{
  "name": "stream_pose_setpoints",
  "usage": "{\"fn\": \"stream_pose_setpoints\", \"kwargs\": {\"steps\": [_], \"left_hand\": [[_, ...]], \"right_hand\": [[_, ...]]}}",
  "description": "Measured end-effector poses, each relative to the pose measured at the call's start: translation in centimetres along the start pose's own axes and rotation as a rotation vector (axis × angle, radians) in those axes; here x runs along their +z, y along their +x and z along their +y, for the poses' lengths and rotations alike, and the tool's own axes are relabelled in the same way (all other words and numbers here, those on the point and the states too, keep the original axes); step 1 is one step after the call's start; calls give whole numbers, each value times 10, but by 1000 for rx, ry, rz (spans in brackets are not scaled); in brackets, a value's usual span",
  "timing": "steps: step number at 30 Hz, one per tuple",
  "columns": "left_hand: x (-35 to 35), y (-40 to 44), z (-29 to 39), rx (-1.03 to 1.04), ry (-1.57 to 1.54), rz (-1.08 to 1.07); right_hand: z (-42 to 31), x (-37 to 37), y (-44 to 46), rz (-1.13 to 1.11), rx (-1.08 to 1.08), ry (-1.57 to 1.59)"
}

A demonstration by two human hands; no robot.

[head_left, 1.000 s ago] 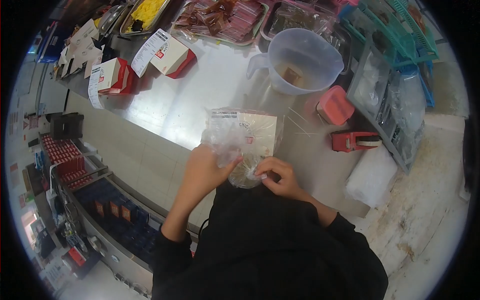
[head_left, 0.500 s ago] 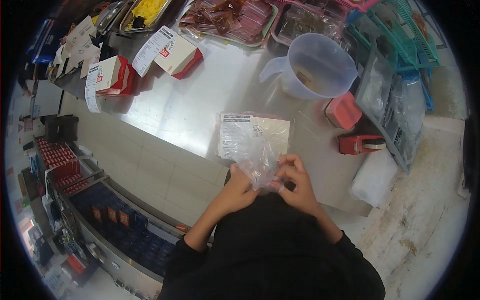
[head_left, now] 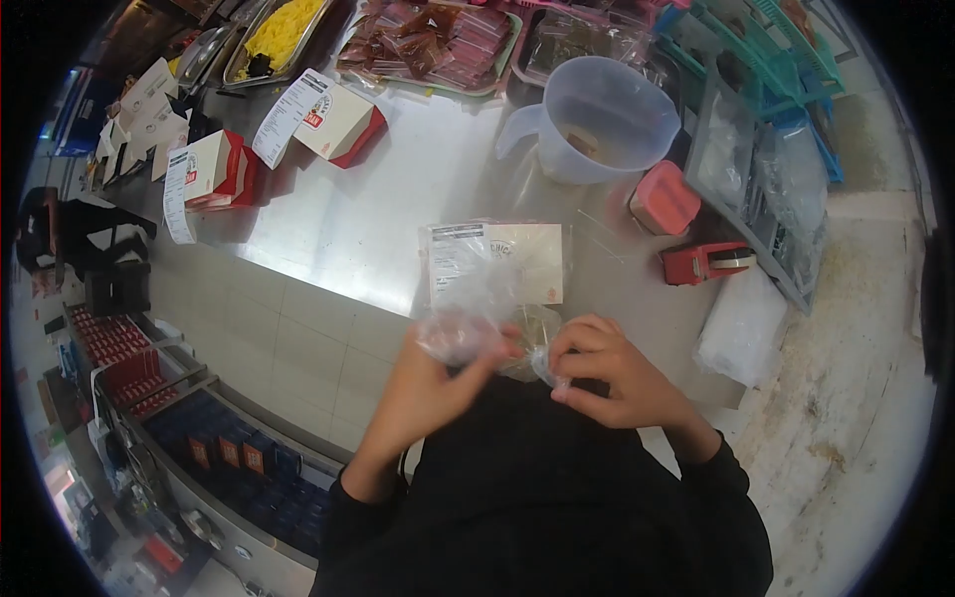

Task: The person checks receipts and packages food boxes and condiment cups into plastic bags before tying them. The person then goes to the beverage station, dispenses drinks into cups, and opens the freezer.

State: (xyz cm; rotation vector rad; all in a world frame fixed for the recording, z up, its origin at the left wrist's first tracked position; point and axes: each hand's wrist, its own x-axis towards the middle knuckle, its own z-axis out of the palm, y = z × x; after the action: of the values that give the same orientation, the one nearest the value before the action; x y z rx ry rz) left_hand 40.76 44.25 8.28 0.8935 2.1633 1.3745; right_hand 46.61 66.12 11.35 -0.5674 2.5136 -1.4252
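Note:
A pale meal box (head_left: 527,264) with a printed slip lies on the steel table, and a clear plastic bag (head_left: 477,289) covers part of it. My left hand (head_left: 433,393) is closed at the bunched plastic in front of the box, its fingertips smeared by motion. To its right, my right hand (head_left: 627,373) has its fingers curled in a pinch on the twisted end of a small clear bag (head_left: 537,343). That small bag looks slightly yellowish and sits between my hands; its contents I cannot make out.
Behind the box stands a translucent measuring jug (head_left: 607,124). A red-lidded container (head_left: 665,199), a red tape dispenser (head_left: 706,263) and a white plastic roll (head_left: 741,343) are to the right. Two boxes with slips (head_left: 343,119) (head_left: 214,169) stand left, with a sachet tray (head_left: 428,45) at the back.
My left hand has moved left and is now blurred, while my right hand has moved slightly right. The small yellowish bag now shows between them. The view has shifted a little.

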Motion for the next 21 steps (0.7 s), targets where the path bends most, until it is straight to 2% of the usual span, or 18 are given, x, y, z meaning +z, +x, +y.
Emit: {"fn": "stream_pose_setpoints", "kwargs": {"steps": [1, 2, 3, 4, 6, 7, 9, 12, 13, 14, 16, 17, 19, 21], "left_hand": [[-8, 6, 7, -117, -154, 80], [-12, 12, 10, -233, -307, 159], [-14, 21, 6, -99, -141, 166], [-12, 24, 7, -90, -134, 162], [-7, 28, 11, -284, -587, 180], [-6, 27, 11, -277, -576, 175], [-5, 27, 11, -308, -604, 196], [11, 21, 18, -192, -588, 130], [20, 20, 26, -141, -592, 206], [25, 20, 27, -135, -591, 191], [34, 22, 24, -172, -418, 280], [34, 23, 23, -285, -497, 277], [34, 27, 27, -272, -458, 265], [34, 31, 30, -258, -414, 262]], "right_hand": [[-5, 1, -3, 6, -3, -4], [-10, 2, -5, 133, 68, 103], [-15, 3, -7, 261, 137, 211], [-20, 3, -7, 271, 130, 209], [-27, 3, -3, 498, 100, 177], [-29, 4, -2, 510, 92, 179], [-30, 5, 2, 683, 198, 256], [-19, 24, 20, 743, 182, 346], [-19, 32, 25, 761, 183, 342], [-19, 39, 30, 751, 128, 244], [-13, 41, 28, 740, 78, 145], [-8, 40, 25, 670, 42, 121], [-2, 35, 18, 598, 11, 105], [4, 27, 14, 553, -42, -117]]}}
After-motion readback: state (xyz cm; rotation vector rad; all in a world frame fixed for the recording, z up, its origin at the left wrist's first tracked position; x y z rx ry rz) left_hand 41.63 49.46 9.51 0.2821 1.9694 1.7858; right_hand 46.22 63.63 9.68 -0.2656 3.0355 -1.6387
